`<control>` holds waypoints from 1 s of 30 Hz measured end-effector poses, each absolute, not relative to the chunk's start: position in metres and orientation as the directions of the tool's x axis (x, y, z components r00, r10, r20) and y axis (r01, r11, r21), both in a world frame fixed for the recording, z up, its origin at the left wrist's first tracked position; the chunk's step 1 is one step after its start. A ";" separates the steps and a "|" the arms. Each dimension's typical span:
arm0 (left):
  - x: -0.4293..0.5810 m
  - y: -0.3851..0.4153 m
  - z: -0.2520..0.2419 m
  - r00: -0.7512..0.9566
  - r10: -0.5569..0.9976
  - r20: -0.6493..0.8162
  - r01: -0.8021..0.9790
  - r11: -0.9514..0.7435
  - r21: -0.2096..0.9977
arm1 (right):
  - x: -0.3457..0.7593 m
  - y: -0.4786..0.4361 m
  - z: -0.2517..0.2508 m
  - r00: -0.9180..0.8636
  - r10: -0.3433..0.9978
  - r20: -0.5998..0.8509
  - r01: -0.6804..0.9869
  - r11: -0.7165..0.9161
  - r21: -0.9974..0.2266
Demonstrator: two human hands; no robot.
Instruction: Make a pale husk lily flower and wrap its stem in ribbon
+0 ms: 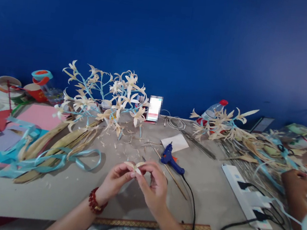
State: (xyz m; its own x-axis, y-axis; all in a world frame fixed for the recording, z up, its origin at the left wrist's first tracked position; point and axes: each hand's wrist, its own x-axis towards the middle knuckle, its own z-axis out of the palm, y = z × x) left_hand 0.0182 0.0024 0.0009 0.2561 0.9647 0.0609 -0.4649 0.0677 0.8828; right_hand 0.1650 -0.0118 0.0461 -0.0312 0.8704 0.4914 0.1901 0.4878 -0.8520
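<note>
I am holding a small straw flower [135, 166] between both hands, above the table [210, 199] and just ahead of my body. Its pale petals are spreading sideways, so its long axis is running left to right, roughly level. My left hand [115, 180] is pinching the left side with thumb and fingertips; my right hand [152, 185] is pinching the right side and lower part. Both hands are closed on the flower, fingertips nearly touching, and neither is nearer than the other.

Just beside my right hand, a blue glue gun [170, 159] is lying on the table, its black cord [191, 202] trailing toward the near table edge. A thin stick [172, 174] is lying near it at an angle. To the left, blue ribbon [50, 157] and dried leaves [60, 144] are lying well apart from my hands. Farther back, a finished flower branch [107, 97] is standing. At the right, a white power strip [245, 192] is lying near another person's hand [295, 180]. Bare table is showing under and directly ahead of my hands, leaving room to move forward.
</note>
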 end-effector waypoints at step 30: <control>0.017 -0.001 0.012 0.262 0.939 0.222 -0.269 -0.150 0.951 | 0.170 -0.013 0.044 -0.076 0.891 0.448 0.079 0.453 -0.888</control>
State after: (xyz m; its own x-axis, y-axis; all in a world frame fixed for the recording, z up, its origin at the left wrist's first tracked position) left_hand 0.0170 -0.0010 0.0118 0.2622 0.9392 0.2219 -0.2693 -0.1496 0.9514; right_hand 0.1700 -0.0133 0.0440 -0.0760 0.8909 0.4478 0.0792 0.4530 -0.8880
